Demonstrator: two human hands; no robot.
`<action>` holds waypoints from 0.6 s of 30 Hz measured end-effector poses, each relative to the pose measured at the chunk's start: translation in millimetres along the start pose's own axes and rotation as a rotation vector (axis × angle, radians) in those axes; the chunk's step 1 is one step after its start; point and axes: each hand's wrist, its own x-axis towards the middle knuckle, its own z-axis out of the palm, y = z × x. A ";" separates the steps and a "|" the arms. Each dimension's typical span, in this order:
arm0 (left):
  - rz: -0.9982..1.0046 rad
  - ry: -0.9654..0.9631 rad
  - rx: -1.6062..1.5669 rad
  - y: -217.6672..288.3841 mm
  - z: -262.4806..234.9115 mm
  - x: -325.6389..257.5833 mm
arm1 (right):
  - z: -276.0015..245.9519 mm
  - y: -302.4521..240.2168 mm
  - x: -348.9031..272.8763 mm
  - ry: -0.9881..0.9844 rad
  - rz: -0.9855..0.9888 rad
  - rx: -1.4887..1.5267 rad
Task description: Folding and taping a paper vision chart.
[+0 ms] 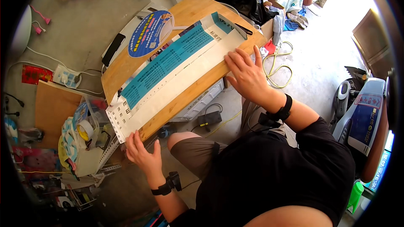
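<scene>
A long paper sheet, white with a teal printed band, lies slantwise across the wooden table. Rows of E-shaped marks at its left end look like those of an eye chart. Its edges are folded up at both ends and along the far side. My right hand rests on the near edge toward the right end, fingers stretched and thumb apart. At the lower left corner, my left hand touches the near edge with its fingers extended. Neither hand is wrapped around anything.
Beyond the sheet lie a blue oval hand fan and a black phone-like object. A power strip and cables lie on the floor at left. A tape roll sits among clutter. A yellow-green cord curls at right.
</scene>
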 end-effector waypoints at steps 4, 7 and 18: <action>0.000 -0.004 -0.006 1.9 -0.3 1.4 | 0.4 4.9 -0.9 0.014 0.008 -0.016; 0.002 0.001 -0.007 1.4 0.1 1.2 | -0.6 7.3 -0.5 0.010 0.010 -0.029; -0.002 0.006 -0.027 1.9 0.5 1.4 | -1.3 13.0 -0.4 0.040 0.032 -0.080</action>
